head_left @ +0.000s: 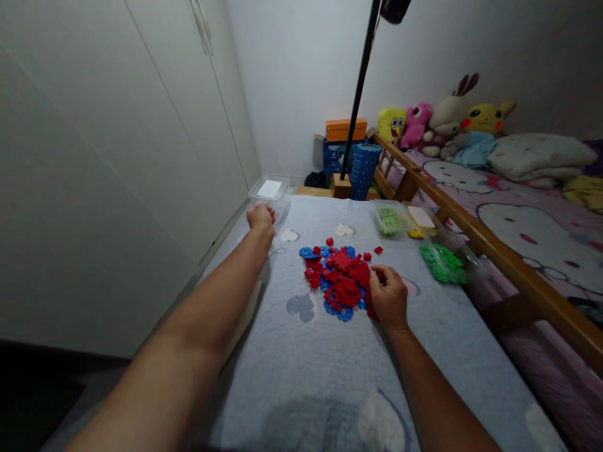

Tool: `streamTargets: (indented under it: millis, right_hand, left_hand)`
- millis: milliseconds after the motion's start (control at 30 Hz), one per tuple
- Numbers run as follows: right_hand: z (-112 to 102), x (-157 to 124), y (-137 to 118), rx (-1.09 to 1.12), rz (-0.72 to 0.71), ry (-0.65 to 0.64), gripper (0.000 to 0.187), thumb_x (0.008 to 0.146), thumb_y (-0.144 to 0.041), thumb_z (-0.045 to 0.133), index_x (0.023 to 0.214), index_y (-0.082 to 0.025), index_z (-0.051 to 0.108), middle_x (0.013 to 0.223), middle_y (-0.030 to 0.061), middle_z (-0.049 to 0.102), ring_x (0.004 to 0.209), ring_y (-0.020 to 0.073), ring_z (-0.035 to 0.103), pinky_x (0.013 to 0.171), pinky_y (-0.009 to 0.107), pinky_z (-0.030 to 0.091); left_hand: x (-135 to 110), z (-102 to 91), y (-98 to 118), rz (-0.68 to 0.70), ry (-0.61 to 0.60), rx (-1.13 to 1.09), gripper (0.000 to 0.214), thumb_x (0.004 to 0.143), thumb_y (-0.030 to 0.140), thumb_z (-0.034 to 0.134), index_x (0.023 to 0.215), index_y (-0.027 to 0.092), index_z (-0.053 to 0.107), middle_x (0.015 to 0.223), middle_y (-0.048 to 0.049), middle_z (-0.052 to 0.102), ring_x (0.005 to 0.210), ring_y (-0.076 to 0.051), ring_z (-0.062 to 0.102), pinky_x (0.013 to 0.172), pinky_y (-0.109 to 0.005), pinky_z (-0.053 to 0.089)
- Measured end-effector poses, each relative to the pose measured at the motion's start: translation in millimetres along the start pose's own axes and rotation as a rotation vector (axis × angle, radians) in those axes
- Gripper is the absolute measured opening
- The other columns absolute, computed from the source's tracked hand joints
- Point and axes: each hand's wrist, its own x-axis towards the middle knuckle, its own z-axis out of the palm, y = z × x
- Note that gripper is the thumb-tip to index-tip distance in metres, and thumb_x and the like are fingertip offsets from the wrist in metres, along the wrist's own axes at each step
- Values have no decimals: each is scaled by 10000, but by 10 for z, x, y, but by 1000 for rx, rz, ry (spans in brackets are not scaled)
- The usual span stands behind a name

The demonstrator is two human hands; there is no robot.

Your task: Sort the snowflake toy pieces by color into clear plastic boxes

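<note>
A heap of red snowflake-shaped plastic pieces (343, 292) mixed with blue snowflake discs (345, 314) lies mid-table. My right hand (390, 298) rests against the heap's right edge, fingers curled and thumb drawn in; whatever is between the fingertips does not show clearly. Reaching far forward on the left, my left hand (260, 216) is closed over the near side of a clear plastic box (285, 196). Its curled fingers hide anything they hold. A white label or sheet lies at the box's top. A few red pieces (378, 250) lie loose behind the heap.
On the right stand clear boxes with light green pieces (390, 221), yellow pieces (415, 233) and green pieces (443, 263). A wooden bed rail (499, 257) runs along that side; white cabinet doors (141, 157) line the left. A black pole (360, 94) rises beyond the table.
</note>
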Motion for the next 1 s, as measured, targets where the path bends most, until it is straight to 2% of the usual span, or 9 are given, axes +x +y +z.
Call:
streamTargets:
  millis: [67, 167, 200, 300, 400, 467, 633, 800, 1000]
  right_hand:
    - [17, 9, 24, -89, -58, -19, 196, 889, -314, 547, 918, -199, 703, 908, 87, 716, 902, 260, 626, 882, 417, 478]
    - [59, 5, 61, -197, -89, -74, 240, 895, -334, 565, 1013, -197, 722, 1045, 116, 727, 1032, 293, 606, 962, 459, 448]
    - [75, -2, 70, -216, -89, -99, 264, 901, -345, 570, 1058, -198, 723, 1093, 120, 728, 1062, 298, 603, 981, 465, 443]
    - [112, -30, 81, -246, -94, -184, 331, 912, -361, 578, 1177, -208, 704, 1210, 122, 721, 1125, 307, 600, 1016, 481, 442]
    - [122, -45, 72, -249, -105, -258, 400, 902, -342, 582, 1268, -207, 673, 1288, 134, 700, 1172, 320, 599, 1028, 498, 457]
    - [119, -42, 61, -235, -111, -293, 437, 896, -312, 571, 1307, -192, 656, 1316, 150, 690, 1200, 327, 597, 1037, 505, 468]
    - [140, -16, 30, -206, -130, -343, 435, 925, -256, 518, 1337, -198, 645, 1352, 145, 679, 1253, 314, 588, 1071, 497, 470]
    - [263, 77, -12, -249, -141, -372, 460, 931, -217, 510, 1376, -178, 624, 1408, 163, 655, 1281, 324, 571, 1083, 493, 465]
    - [441, 374, -25, -287, -167, -426, 429, 925, -190, 532, 1336, -131, 638, 1362, 194, 670, 1258, 314, 582, 1100, 462, 449]
  left_hand:
    - [-322, 11, -143, 82, -152, 79, 82, 891, 179, 609, 913, 209, 536, 777, 23, 581, 727, -125, 586, 753, -286, 476]
    - [-848, -29, -400, 176, -391, 238, 284, 691, 191, 838, 907, 197, 655, 947, -45, 695, 991, -217, 646, 975, -373, 477]
    - [-1007, -57, -479, 310, -530, 471, 343, 699, 286, 861, 982, 211, 683, 1105, -75, 705, 1149, -262, 618, 1074, -421, 432]
    - [-1380, -152, -661, 545, -724, 1000, 602, 800, 572, 766, 1315, 282, 651, 1471, -130, 572, 1427, -368, 453, 1192, -564, 314]
    - [-1602, -224, -777, 581, -855, 1140, 776, 837, 684, 673, 1489, 287, 534, 1612, -154, 437, 1498, -384, 383, 1196, -569, 335]
    - [-1701, -260, -847, 613, -886, 1151, 870, 793, 702, 713, 1518, 266, 509, 1624, -171, 422, 1521, -408, 344, 1207, -589, 323]
    - [-1881, -385, -1009, 689, -835, 1135, 1043, 664, 705, 823, 1548, 281, 467, 1663, -202, 354, 1540, -473, 290, 1191, -669, 307]
    - [-2007, -502, -1073, 704, -795, 1144, 1160, 572, 640, 904, 1572, 283, 438, 1704, -197, 283, 1551, -504, 247, 1206, -672, 284]
    - [-2065, -494, -1084, 760, -721, 1051, 946, 723, 540, 845, 1527, 196, 486, 1629, -220, 400, 1521, -423, 347, 1231, -600, 293]
